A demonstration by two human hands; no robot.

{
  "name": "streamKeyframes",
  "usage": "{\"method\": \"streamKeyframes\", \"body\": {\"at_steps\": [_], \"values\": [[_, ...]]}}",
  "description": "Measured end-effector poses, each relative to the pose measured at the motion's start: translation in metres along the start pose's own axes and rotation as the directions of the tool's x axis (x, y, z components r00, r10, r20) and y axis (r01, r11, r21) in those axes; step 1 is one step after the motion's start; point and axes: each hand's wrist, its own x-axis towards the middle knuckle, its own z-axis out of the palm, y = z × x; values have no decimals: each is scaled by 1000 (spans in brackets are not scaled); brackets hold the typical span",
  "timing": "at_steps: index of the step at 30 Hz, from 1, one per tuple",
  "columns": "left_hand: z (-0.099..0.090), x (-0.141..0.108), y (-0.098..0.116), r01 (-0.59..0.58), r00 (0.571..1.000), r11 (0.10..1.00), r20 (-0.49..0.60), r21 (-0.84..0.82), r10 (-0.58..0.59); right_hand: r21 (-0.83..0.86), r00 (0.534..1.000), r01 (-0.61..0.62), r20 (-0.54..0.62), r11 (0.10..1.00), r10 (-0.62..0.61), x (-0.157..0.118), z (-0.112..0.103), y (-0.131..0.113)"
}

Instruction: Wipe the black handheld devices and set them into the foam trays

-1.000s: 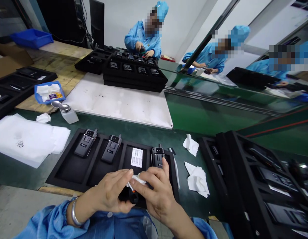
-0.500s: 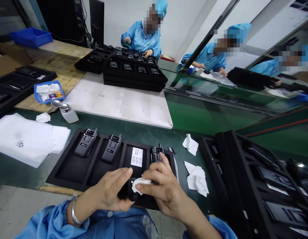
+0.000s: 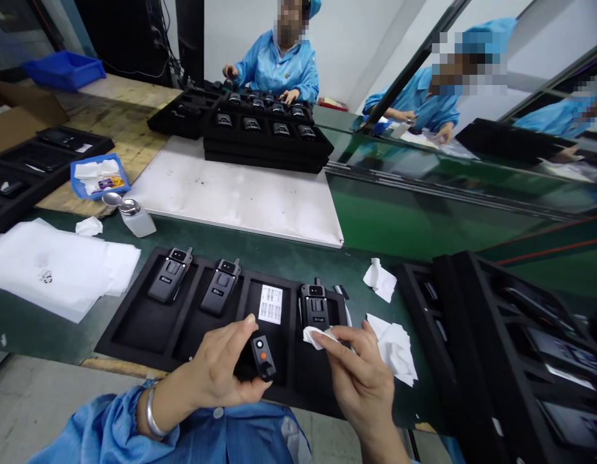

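Note:
My left hand (image 3: 230, 367) grips a black walkie-talkie (image 3: 263, 357) between thumb and fingers, its narrow end with a white and an orange button facing up. Between the fingers of my right hand (image 3: 359, 364) is a folded white wipe (image 3: 317, 338), held apart from that walkie-talkie. Below both hands lies a black foam tray (image 3: 153, 338) with compartments. Two walkie-talkies, one on the left (image 3: 170, 276) and one beside it (image 3: 221, 287), rest there back side up. A third walkie-talkie (image 3: 315, 306) sits on the right, partly hidden by the wipe. A printed label (image 3: 270, 304) shows in the compartment between.
Crumpled wipes (image 3: 392, 348) lie right of the tray, beside stacked foam trays (image 3: 465, 335). To the left are white plastic bags (image 3: 51, 270), a dispenser bottle (image 3: 138, 219) and a blue basket (image 3: 100, 177). Co-workers in blue sit beyond, one behind stacked trays (image 3: 264, 158).
My right hand has moved right with the wipe, away from the walkie-talkie in my left hand. The buttoned end, covered before, now shows. The view has shifted slightly.

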Motion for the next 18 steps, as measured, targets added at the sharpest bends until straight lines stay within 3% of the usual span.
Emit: {"method": "streamKeyframes", "body": {"at_steps": [7, 15, 18], "values": [[7, 2, 7, 1, 1000, 999, -29, 39, 0, 79, 990, -135, -38, 988, 139, -40, 10, 13], [8, -2, 12, -54, 996, 997, -63, 49, 57, 138, 981, -168, -70, 976, 179, -57, 17, 10], [8, -7, 11, -68, 997, 997, -30, 47, 70, 148, 980, -164, -93, 975, 179, -61, 21, 10]]}}
